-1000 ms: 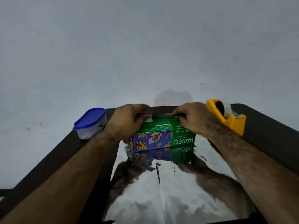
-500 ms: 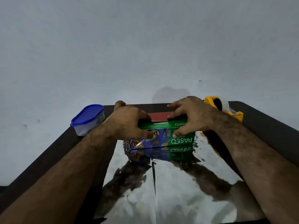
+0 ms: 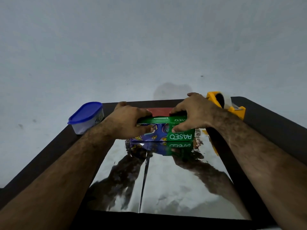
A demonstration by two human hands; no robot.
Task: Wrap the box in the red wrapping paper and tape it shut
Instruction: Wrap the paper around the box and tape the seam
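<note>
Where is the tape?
The tape sits at the table's far right, just behind the right hand that grips the box.

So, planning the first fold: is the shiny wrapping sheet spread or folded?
Spread: silver-faced wrapping sheet lies flat before the green-and-purple box.

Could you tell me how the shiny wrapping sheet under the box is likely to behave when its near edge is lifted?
The wrapping sheet looks thin and creased, so probably floppy. Its mirror-like face suggests slipperiness. The box likely pins its far part.
</note>
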